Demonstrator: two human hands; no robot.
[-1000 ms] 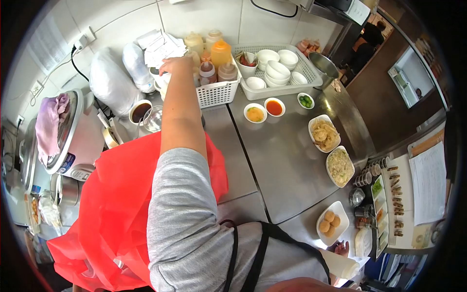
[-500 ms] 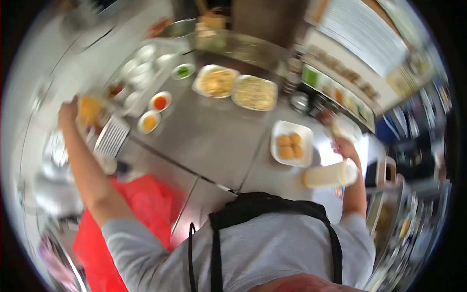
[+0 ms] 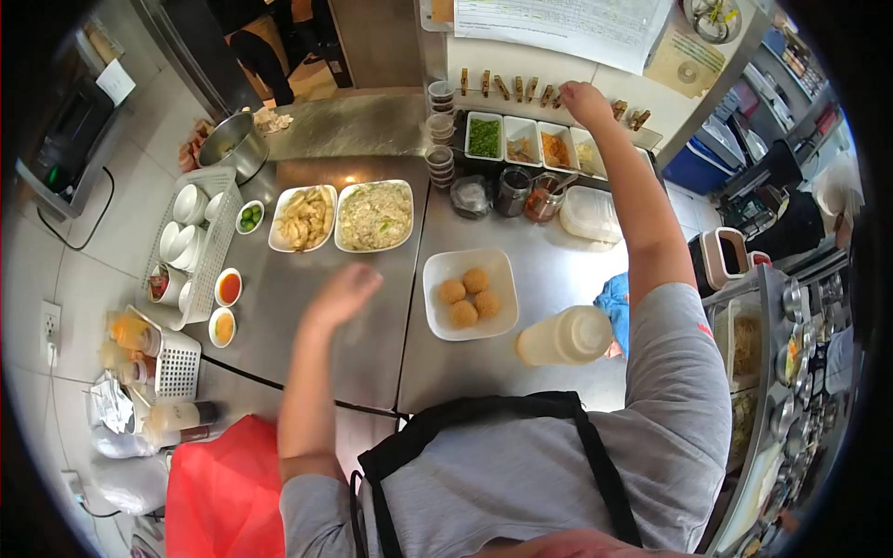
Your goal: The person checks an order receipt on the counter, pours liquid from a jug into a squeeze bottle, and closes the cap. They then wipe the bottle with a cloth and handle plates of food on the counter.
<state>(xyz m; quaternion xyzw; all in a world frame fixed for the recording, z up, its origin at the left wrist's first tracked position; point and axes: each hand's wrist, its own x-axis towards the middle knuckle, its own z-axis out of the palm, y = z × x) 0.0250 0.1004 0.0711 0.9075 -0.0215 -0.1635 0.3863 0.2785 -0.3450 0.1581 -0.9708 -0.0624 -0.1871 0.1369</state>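
My left hand (image 3: 346,294) is smeared by motion above the steel counter, below the bowl of rice (image 3: 375,216) and the bowl of fried pieces (image 3: 303,219). Its fingers are too blurred to read. My right hand (image 3: 586,102) is stretched over the topping trays (image 3: 521,142), at the row of wooden clips (image 3: 502,87). The fingers are bent together, and anything between them is too small to make out. Between my arms stand a white bowl with several round fried balls (image 3: 463,310) and a tilted pale squeeze bottle (image 3: 565,336).
At left are a basket of white bowls (image 3: 189,244), a basket of sauce bottles (image 3: 177,365), two sauce cups (image 3: 226,307) and a red bag (image 3: 226,484). Dark jars (image 3: 513,191) and a lidded container (image 3: 591,214) stand before the trays. Another person's legs (image 3: 260,63) show behind.
The view has turned to the right. My left hand has left the sauce-bottle basket and come over the counter. My right hand has moved from beside the squeeze bottle up to the clips.
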